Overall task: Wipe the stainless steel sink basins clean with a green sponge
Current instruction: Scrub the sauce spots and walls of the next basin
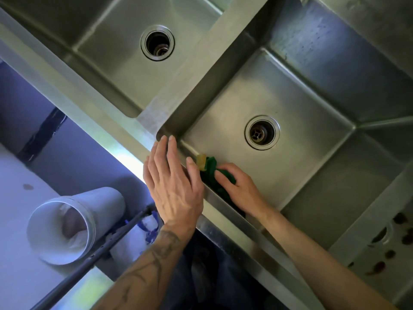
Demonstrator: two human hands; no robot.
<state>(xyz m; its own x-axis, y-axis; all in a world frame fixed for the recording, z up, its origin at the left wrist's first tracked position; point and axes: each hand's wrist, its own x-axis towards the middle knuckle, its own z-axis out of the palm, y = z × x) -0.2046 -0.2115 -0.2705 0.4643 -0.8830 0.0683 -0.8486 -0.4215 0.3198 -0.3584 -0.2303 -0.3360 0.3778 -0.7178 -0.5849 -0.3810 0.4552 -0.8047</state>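
While left hand point(174, 186) lies flat on sink rim point(100, 110), right hand point(240, 185) grips green sponge point(211, 170) against basin point(301, 90) near wall.

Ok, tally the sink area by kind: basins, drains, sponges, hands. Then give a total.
Sink basins: 2
Drains: 2
Green sponge: 1
Hands: 2, left hand and right hand
Total: 7
The area at lower right may be a third basin, but it is too cut off to count.
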